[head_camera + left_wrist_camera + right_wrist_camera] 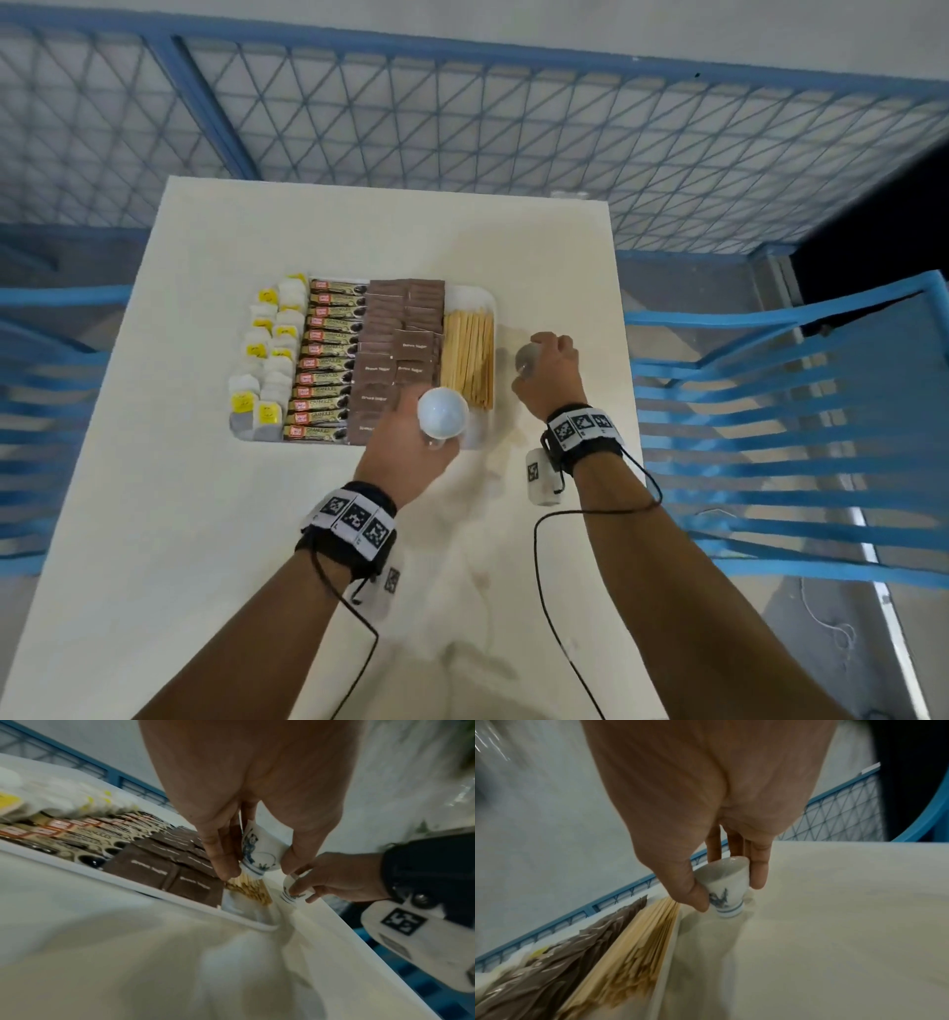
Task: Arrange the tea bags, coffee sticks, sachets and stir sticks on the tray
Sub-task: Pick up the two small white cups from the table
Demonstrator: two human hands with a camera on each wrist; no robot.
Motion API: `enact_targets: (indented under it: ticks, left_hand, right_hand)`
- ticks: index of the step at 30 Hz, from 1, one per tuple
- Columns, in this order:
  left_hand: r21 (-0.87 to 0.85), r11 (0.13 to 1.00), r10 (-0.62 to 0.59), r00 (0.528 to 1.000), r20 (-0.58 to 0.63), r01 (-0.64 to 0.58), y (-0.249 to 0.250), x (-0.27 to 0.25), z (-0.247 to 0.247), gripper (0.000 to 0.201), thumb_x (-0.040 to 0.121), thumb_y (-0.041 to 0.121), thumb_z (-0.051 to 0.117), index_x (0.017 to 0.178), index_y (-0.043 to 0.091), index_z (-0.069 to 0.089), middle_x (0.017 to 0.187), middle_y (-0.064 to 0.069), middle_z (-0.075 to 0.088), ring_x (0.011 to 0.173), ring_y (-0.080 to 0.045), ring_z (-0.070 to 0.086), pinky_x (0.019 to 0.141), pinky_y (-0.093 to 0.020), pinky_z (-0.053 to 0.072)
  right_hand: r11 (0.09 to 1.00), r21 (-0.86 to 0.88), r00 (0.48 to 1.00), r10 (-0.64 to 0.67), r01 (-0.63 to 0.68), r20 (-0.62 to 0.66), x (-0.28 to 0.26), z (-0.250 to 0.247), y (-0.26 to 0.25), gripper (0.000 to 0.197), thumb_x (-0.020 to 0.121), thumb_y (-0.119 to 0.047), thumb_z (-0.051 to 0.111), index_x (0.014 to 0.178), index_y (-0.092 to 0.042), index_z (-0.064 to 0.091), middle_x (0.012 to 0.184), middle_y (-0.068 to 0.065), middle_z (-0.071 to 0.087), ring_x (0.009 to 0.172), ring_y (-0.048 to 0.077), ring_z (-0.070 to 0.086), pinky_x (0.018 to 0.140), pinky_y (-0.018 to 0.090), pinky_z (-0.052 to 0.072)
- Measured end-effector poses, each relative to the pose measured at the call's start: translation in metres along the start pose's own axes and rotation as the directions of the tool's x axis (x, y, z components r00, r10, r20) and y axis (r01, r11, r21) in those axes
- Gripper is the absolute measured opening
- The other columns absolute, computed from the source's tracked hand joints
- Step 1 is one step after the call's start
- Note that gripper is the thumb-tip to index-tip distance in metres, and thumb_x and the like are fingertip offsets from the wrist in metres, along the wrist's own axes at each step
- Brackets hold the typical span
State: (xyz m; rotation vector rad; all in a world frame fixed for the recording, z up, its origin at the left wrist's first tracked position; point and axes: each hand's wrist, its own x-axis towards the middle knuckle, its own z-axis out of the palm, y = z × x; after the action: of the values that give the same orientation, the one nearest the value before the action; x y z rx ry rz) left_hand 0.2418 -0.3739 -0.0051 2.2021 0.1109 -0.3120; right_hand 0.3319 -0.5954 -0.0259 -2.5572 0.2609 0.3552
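Above the tray's [480,437] stir sticks [467,360], one porcelain cup [442,412] is gripped by the left hand [405,437], another [725,888] by the right hand [549,375]; a slip would scatter the rows.

White table [205,514] — white tray [477,303] lying on it, nothing else clearly resting.

Dim, even indoor light, soft shadows under the left hand [405,442] and right hand [549,375], wrist views motion-blurred beyond the fingers, wide-angle bending at edges, head view sharpest
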Motion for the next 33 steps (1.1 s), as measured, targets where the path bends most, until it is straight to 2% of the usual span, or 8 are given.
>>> enact_targets:
  ticks: [2,5,7,15,21,27,30,33]
  left_hand:
    - [0.006,1.0,0.003,0.998,-0.059,-0.003,-0.002,0.007,-0.005,0.06,0.076,0.022,0.088,0.127,0.02,0.056,0.115,0.002,0.06,0.089,-0.008,0.057,0.077,-0.009,0.046]
    - [0.004,1.0,0.004,0.992,-0.123,-0.003,-0.007,0.014,-0.007,0.059,0.073,0.038,0.088,0.122,0.027,0.058,0.115,0.006,0.063,0.1,-0.015,0.06,0.088,-0.04,0.055]
    - [0.003,1.0,0.004,0.989,-0.146,-0.003,-0.01,0.017,-0.007,0.062,0.071,0.043,0.087,0.122,0.03,0.057,0.116,0.008,0.062,0.104,-0.017,0.06,0.089,-0.046,0.055]
    - [-0.012,1.0,0.017,0.988,-0.156,-0.019,-0.01,0.019,-0.011,0.064,0.071,0.039,0.091,0.123,0.031,0.055,0.116,0.009,0.059,0.106,-0.017,0.058,0.09,-0.048,0.056]
    - [0.008,0.999,0.052,0.984,-0.17,-0.051,-0.005,0.016,-0.01,0.063,0.071,0.044,0.089,0.123,0.032,0.056,0.118,0.007,0.061,0.103,-0.017,0.062,0.085,-0.045,0.059]
    - [0.024,0.998,0.068,0.988,-0.141,-0.066,0.007,0.011,-0.006,0.059,0.073,0.023,0.09,0.124,0.018,0.061,0.116,0.002,0.062,0.09,-0.008,0.06,0.07,-0.001,0.041]
    - [0.034,0.994,0.11,0.985,-0.13,-0.106,0.01,0.003,-0.004,0.06,0.071,0.017,0.089,0.124,0.017,0.06,0.116,0.0,0.063,0.086,-0.015,0.064,0.072,-0.006,0.046]
    - [-0.017,0.991,0.129,0.988,-0.089,-0.131,0.01,-0.002,-0.002,0.067,0.073,0.02,0.089,0.131,0.022,0.056,0.12,0.003,0.058,0.094,-0.015,0.062,0.081,-0.03,0.057]
  right_hand:
    - [1.0,0.0,1.0,0.0,0.0,-0.004,0.013,-0.002,-0.01,0.062,0.084,-0.01,0.067,0.14,-0.006,0.042,0.136,0.016,0.042,0.123,0.033,0.042,0.107,0.041,0.041]
    - [0.999,0.0,0.999,-0.039,0.039,-0.007,0.033,0.0,-0.019,0.06,0.085,-0.01,0.064,0.14,-0.005,0.042,0.135,0.017,0.042,0.121,0.034,0.043,0.105,0.04,0.041]
    - [0.998,0.003,0.998,-0.064,0.064,-0.017,0.042,0.001,-0.022,0.06,0.084,-0.009,0.064,0.14,-0.004,0.042,0.135,0.018,0.043,0.121,0.035,0.044,0.105,0.04,0.042]
    - [0.991,-0.099,0.996,-0.092,0.091,-0.003,0.052,0.009,-0.016,0.082,0.079,-0.026,0.076,0.148,-0.008,0.035,0.138,0.017,0.044,0.124,0.037,0.043,0.103,0.041,0.04]
    - [0.967,-0.068,0.912,-0.256,0.247,-0.321,0.014,-0.003,-0.025,0.065,0.076,-0.04,0.071,0.132,-0.011,0.054,0.12,0.01,0.057,0.108,0.033,0.05,0.087,0.037,0.041]
    - [0.918,0.291,0.943,-0.312,0.268,0.115,-0.053,-0.006,-0.055,0.068,0.085,-0.054,0.072,0.137,-0.015,0.051,0.123,0.001,0.055,0.108,0.016,0.054,0.091,0.028,0.045]
    - [0.903,0.295,0.924,-0.361,0.313,0.126,-0.07,0.001,-0.059,0.061,0.08,-0.048,0.08,0.127,-0.017,0.058,0.119,0.001,0.06,0.1,0.013,0.058,0.083,0.022,0.044]
    - [0.891,0.309,0.933,-0.36,0.333,0.032,-0.073,0.003,-0.054,0.051,0.073,-0.044,0.085,0.114,-0.021,0.064,0.109,-0.003,0.065,0.091,0.009,0.06,0.077,0.018,0.047]
